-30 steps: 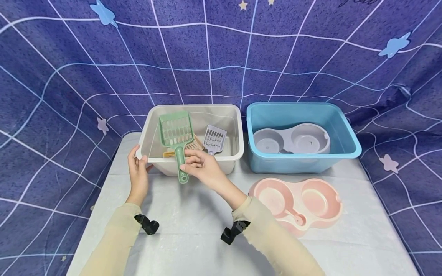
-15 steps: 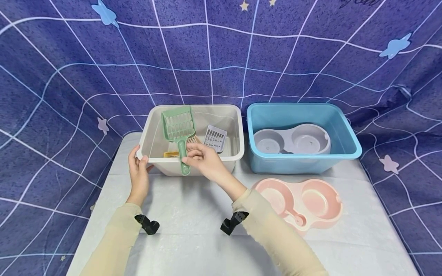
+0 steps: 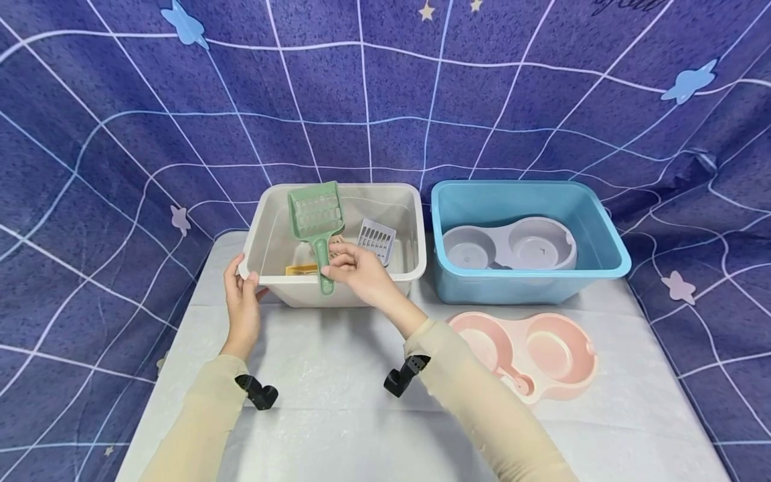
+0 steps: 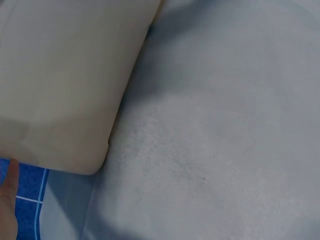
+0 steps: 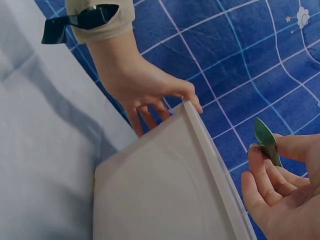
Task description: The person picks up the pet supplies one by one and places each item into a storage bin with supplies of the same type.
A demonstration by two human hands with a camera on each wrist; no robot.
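A green litter scoop [image 3: 316, 213] is held by its handle between the thumb and fingers of my right hand [image 3: 358, 271], slotted end up, over the light grey litter box [image 3: 388, 277]. In the right wrist view, the end of the scoop's handle [image 5: 266, 136] shows between thumb and fingers of the right hand [image 5: 285, 185]. My left hand [image 3: 242, 311] holds the box's front left corner; in the right wrist view the left hand's [image 5: 145, 85] thumb lies at the rim. Inside the box lie a lilac-grey scoop [image 3: 377, 239], a yellow piece [image 3: 301, 269] and a partly hidden beige slotted scoop [image 3: 336, 246].
To the right stands a blue litter box [image 3: 482, 289] with a grey double pet bowl [image 3: 502, 241] inside. A pink double pet bowl [image 3: 518, 335] lies on the white-covered table [image 3: 325, 428] before it, partly behind my right sleeve. A blue patterned cloth [image 3: 385, 87] hangs behind.
My right hand has moved slightly away from me and to the right with the green litter scoop, whose slotted end is higher over the grey box. The left hand stays at the corner.
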